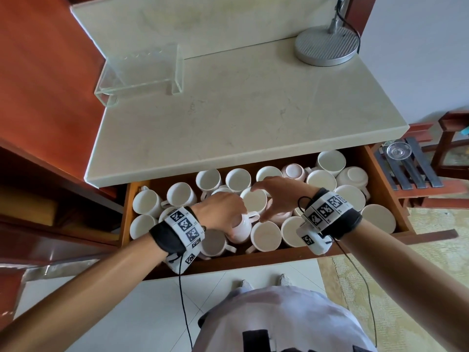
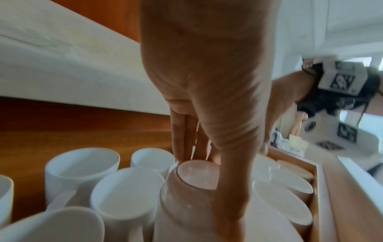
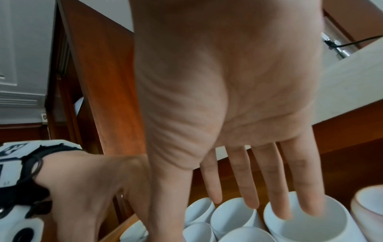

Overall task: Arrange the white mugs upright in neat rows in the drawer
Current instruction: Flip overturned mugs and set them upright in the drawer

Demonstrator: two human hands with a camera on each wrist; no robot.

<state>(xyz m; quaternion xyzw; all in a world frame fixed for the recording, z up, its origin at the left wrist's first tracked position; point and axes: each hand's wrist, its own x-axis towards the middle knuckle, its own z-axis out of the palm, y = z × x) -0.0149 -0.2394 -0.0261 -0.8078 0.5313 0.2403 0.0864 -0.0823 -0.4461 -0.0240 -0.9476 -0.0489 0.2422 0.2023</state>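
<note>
Mugs [image 1: 266, 236], about twenty white ones, crowded the open drawer [image 1: 378, 174] below the counter [image 1: 241, 110]; most stood upright, at least two lay base-up. Left hand [image 1: 223, 212] gripped one overturned mug [image 1: 241, 228] near the front, fingers [image 2: 182, 144] curled around its base. Right hand [image 1: 281, 196] hovered above the middle mugs, fingers [image 3: 269, 180] spread, holding nothing.

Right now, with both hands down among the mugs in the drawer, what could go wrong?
The left hand grips an upturned mug wedged between upright ones; lifting it may knock neighbours. The open right hand hovers above packed mugs and could clip a rim. Two more upturned mugs sit at the back.
</note>
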